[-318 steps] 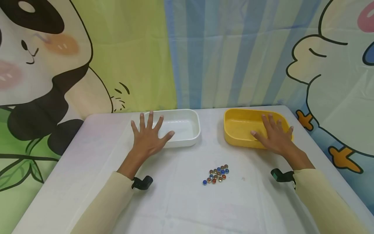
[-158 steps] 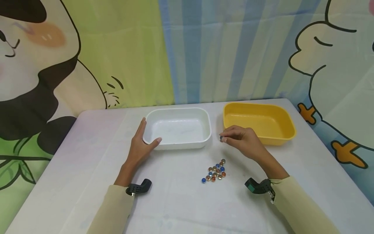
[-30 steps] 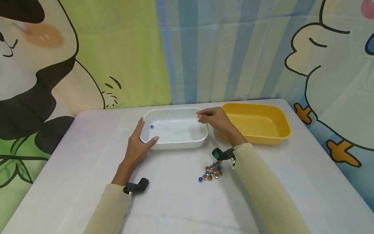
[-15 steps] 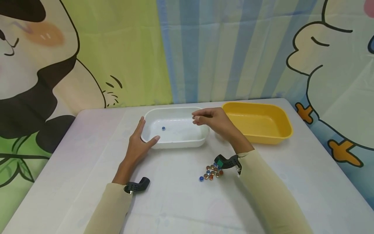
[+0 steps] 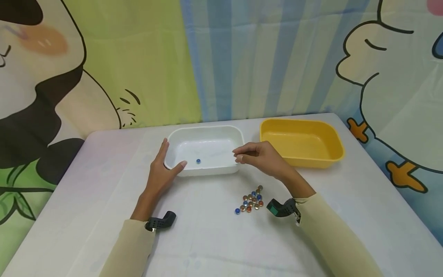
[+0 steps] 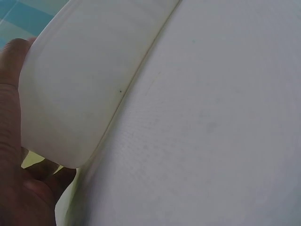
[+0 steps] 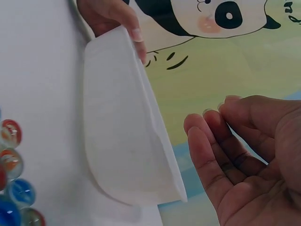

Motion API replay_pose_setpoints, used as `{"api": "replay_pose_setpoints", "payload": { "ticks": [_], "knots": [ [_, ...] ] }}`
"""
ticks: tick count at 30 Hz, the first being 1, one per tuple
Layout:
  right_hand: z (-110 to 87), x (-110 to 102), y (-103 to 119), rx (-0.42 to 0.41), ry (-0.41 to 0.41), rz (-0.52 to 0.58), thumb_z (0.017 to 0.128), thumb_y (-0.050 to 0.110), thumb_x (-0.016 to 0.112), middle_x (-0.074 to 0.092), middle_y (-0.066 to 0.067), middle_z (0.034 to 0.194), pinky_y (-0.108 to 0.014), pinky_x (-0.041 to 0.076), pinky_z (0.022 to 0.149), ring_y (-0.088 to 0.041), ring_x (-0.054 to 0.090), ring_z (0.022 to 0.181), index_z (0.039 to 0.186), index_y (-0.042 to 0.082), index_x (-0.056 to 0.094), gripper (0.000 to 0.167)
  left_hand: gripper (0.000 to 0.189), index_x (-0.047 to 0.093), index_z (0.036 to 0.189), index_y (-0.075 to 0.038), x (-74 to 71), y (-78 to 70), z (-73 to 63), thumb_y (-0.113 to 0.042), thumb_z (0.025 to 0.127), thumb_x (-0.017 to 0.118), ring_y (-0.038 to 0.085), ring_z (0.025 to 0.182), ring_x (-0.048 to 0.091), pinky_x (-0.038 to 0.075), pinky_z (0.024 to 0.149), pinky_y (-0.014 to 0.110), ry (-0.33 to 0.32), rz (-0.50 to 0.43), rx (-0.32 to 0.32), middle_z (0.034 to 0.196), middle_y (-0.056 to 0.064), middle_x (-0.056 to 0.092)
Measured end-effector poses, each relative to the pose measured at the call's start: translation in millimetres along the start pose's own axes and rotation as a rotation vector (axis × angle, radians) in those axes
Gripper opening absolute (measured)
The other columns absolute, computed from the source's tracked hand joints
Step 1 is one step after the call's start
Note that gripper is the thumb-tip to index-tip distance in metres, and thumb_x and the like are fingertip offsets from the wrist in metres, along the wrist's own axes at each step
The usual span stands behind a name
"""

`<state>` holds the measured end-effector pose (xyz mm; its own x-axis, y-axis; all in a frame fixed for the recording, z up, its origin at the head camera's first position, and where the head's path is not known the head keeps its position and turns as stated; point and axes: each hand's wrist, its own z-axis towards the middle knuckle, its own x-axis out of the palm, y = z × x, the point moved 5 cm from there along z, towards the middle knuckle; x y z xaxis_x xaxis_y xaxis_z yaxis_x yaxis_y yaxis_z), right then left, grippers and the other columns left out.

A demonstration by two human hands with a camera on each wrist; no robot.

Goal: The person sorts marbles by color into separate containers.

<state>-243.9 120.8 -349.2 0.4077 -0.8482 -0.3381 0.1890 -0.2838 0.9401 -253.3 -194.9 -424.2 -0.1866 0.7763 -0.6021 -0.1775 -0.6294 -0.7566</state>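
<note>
A white rectangular plastic tray point(image 5: 218, 144) stands at the back of the table. At its left end my left hand point(image 5: 158, 177) grips it, thumb over the rim and fingers along the outer side. In the left wrist view, fingertips wrap the corner of the tray point(image 6: 80, 89). One blue glass marble point(image 5: 198, 161) lies inside, near the front wall. My right hand point(image 5: 266, 159) hovers by the tray's right end. The right wrist view shows this hand point(image 7: 249, 165) holding nothing, fingers loosely bent with a gap to the thumb. Several blue, amber and red marbles point(image 5: 254, 199) lie clustered in front.
A yellow plastic tray point(image 5: 297, 144), with no marbles visible in it, stands right of the white one. A white cloth covers the table point(image 5: 204, 231). Behind hangs a printed curtain point(image 5: 242, 57). Each wrist wears a black camera band point(image 5: 162, 221).
The right hand carried one marble from the cluster and let it go in the white tray. That marble has rolled rightward, then frontward. Lately the right hand has drawn back toward the front right.
</note>
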Motion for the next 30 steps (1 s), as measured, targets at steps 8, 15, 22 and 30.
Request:
{"api": "replay_pose_setpoints", "payload": {
  "ticks": [8, 15, 22, 30],
  "knots": [
    [-25.0, -3.1, -10.7, -0.028, 0.034, -0.015, 0.092, 0.011, 0.068, 0.068, -0.013, 0.108, -0.029, 0.055, 0.083, -0.030, 0.065, 0.097, 0.110, 0.006, 0.072, 0.019, 0.097, 0.017, 0.157, -0.019, 0.0, 0.1, 1.0, -0.047, 0.083, 0.073, 0.021, 0.146, 0.014, 0.018, 0.116, 0.047, -0.002, -0.003, -0.001, 0.161, -0.001, 0.014],
    [-42.6, -6.3, -24.6, -0.031, 0.044, -0.056, 0.091, 0.009, 0.069, 0.068, -0.017, 0.106, -0.027, 0.055, 0.081, -0.033, 0.065, 0.095, 0.111, 0.002, 0.071, 0.021, 0.097, 0.016, 0.157, -0.019, -1.0, -1.0, -0.3, -0.044, 0.083, 0.074, 0.023, 0.146, 0.014, 0.017, 0.116, 0.048, 0.005, -0.015, 0.007, 0.161, 0.000, 0.013],
    [-57.7, -4.8, -35.9, -0.047, 0.067, -0.077, 0.091, 0.007, 0.069, 0.069, -0.016, 0.104, -0.029, 0.055, 0.080, -0.028, 0.066, 0.091, 0.109, -0.001, 0.071, 0.021, 0.097, 0.017, 0.157, -0.018, -0.6, -1.4, -0.3, -0.044, 0.083, 0.074, 0.022, 0.146, 0.014, 0.018, 0.116, 0.047, -0.001, -0.021, 0.010, 0.161, -0.001, 0.014],
    [-70.9, -9.7, -46.3, -0.053, 0.104, -0.126, 0.092, 0.007, 0.067, 0.070, -0.010, 0.104, -0.028, 0.054, 0.083, -0.017, 0.066, 0.095, 0.107, 0.002, 0.073, 0.018, 0.097, 0.016, 0.157, -0.020, -0.9, -0.8, -0.3, -0.045, 0.083, 0.074, 0.022, 0.146, 0.014, 0.018, 0.116, 0.048, -0.006, -0.018, 0.009, 0.161, -0.001, 0.014]
  ]
}}
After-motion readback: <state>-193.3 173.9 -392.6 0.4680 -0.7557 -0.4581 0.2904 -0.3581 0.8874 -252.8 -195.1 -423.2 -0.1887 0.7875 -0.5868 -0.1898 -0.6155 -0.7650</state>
